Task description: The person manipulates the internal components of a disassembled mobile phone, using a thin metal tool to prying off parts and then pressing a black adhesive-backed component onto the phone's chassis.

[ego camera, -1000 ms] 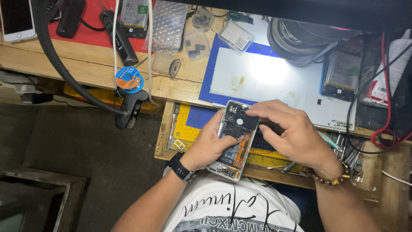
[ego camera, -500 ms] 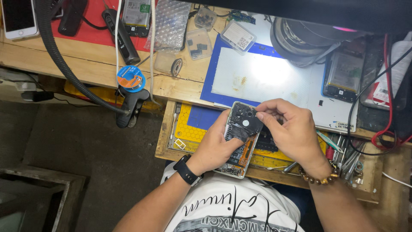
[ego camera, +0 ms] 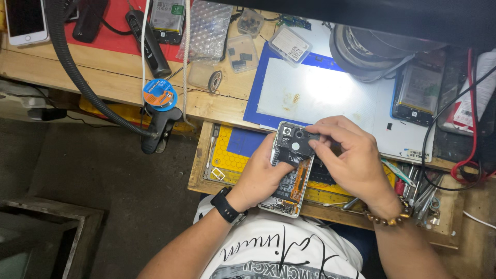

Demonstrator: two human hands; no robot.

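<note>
Black wristwatch (ego camera: 226, 205), brown bead bracelet (ego camera: 386, 219), white printed shirt (ego camera: 281, 250).

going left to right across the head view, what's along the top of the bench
white phone → black tool → bubble wrap → clear parts box → blue mat → round lamp → battery → red cable

Wooden workbench (ego camera: 124, 82) carries a blue mat (ego camera: 258, 103) and red mat (ego camera: 116, 36).

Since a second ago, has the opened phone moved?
Yes, slightly. The opened phone now sits a little nearer the white mat, its top edge closer to the blue border; the left hand cradles it.
</note>
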